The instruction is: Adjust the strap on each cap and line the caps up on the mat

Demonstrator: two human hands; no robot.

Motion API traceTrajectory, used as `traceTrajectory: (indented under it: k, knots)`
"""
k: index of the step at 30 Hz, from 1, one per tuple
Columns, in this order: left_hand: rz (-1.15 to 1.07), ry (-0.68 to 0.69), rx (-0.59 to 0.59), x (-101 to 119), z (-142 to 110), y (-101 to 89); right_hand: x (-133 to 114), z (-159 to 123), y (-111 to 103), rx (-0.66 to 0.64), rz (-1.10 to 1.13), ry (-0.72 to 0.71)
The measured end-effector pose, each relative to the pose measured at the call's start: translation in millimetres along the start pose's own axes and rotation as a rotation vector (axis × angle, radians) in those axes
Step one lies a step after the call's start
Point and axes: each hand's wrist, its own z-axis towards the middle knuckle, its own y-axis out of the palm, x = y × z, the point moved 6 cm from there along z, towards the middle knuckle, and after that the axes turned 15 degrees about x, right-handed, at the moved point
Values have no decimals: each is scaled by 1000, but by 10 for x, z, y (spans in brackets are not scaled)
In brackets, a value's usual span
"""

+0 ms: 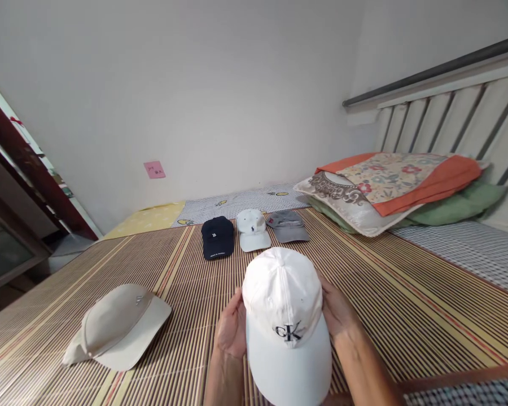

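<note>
A white baseball cap (281,293) with a black "CK" on its front is held between my two hands, its brim pointing toward me. My left hand (232,327) grips the cap's left side, and my right hand (336,304) grips the right side; some fingers are hidden behind it. Beyond it lie three caps in a row: a dark navy cap (218,235), a white cap (252,226) with a small dark emblem, and a grey cap (288,225). To the left of my hands, a beige cap (118,318) rests with its brim angled to the right.
The caps lie on a striped bamboo mat (186,316) over a bed. Stacked pillows (406,180), orange-edged floral on top, are at the right beside a slatted headboard (457,113). A pink note (154,170) is on the wall; a yellow cloth (152,219) borders the mat.
</note>
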Motion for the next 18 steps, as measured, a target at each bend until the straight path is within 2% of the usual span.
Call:
traceTrajectory:
  k: [3, 5, 11, 14, 18]
  knots:
    - [-5, -25, 81, -29, 27, -74, 47, 5, -17, 20, 1, 131]
    - [-20, -30, 119, -31, 52, -140, 50, -7, -1, 4, 4, 142]
    - [-67, 8, 147, 48, 138, -332, 125, -213, 229, -225, -10, 184]
    - [-76, -2, 144, 47, 141, -340, 156, -329, 317, -276, -6, 228]
    - [-103, 15, 142, 23, 115, -291, 138, -392, 352, -278, -9, 249]
